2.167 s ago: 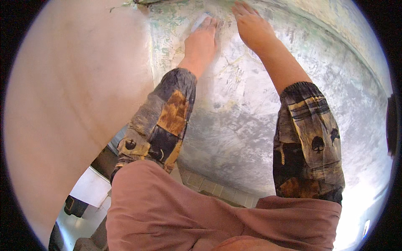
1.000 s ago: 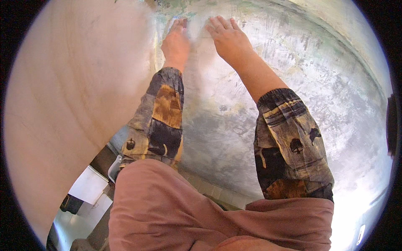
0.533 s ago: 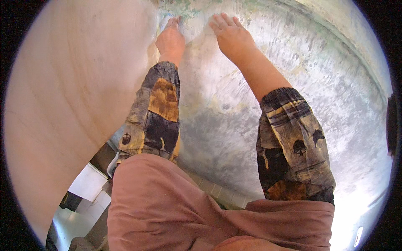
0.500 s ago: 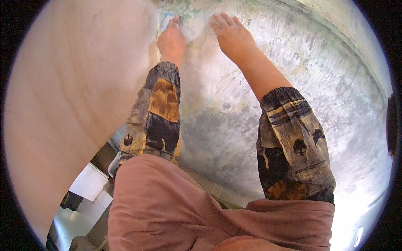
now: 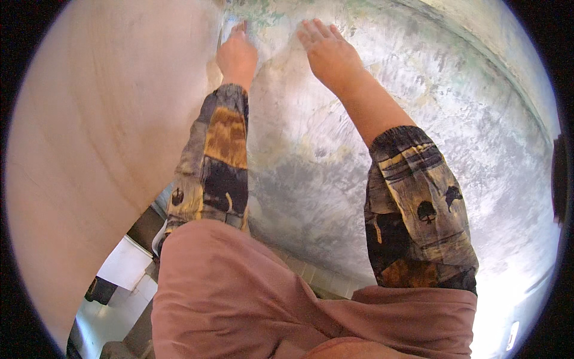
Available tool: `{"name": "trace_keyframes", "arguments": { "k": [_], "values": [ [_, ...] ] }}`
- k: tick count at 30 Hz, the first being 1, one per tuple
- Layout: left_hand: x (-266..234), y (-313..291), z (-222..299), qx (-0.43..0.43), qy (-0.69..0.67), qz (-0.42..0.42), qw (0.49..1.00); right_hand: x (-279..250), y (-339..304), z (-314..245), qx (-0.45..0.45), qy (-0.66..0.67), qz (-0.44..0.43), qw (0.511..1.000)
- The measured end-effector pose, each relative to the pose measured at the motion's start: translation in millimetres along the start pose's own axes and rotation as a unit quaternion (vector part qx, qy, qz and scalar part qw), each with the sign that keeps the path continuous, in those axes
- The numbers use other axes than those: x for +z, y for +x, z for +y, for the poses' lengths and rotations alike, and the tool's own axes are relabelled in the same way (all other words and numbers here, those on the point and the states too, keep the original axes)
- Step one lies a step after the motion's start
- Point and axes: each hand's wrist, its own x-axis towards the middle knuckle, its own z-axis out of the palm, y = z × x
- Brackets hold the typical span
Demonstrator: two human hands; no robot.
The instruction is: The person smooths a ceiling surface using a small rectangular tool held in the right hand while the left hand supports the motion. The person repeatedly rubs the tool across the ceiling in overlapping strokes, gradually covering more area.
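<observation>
My left hand (image 5: 237, 57) is at the top of the view, by the seam where a smooth beige surface (image 5: 113, 107) meets a mottled grey-white one (image 5: 311, 173). Its fingers are curled together; what they hold, if anything, is hidden. To its right, my right hand (image 5: 335, 57) lies with straight fingers against the mottled surface, palm down, holding nothing. Green-blue patches mark this surface near both hands. Patterned dark sleeves cover both forearms.
My knees, in pinkish-brown cloth (image 5: 221, 281), fill the lower middle. A raised greenish edge (image 5: 490, 57) curves along the upper right. At lower left are a white panel (image 5: 125, 263) and a dark object (image 5: 101, 290). Bright light glares at lower right.
My left hand and forearm have shifted a little to the left along the seam. My right hand has moved very slightly left, still flat on the surface.
</observation>
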Motion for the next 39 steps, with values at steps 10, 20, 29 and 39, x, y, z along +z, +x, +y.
{"name": "trace_keyframes", "arguments": {
  "k": [10, 20, 29, 39],
  "values": [
    [9.6, -3.1, -21.4, -0.012, -0.026, 0.000, 1.000, -3.0, -1.2, -1.4, -0.003, -0.006, -0.012, 1.000],
    [-1.4, -62.4, -14.9, 0.027, -0.027, -0.033, 0.999, -0.4, 1.2, -4.5, 0.012, 0.006, -0.003, 1.000],
    [2.2, -49.4, -5.5, -0.070, -0.031, -0.104, 0.992, -2.7, -0.5, -2.7, 0.007, -0.001, -0.013, 1.000],
    [28.8, -85.4, -10.1, 0.028, -0.075, -0.046, 0.996, 14.6, -9.8, -1.4, 0.012, 0.043, -0.022, 0.999]
  ]
}}
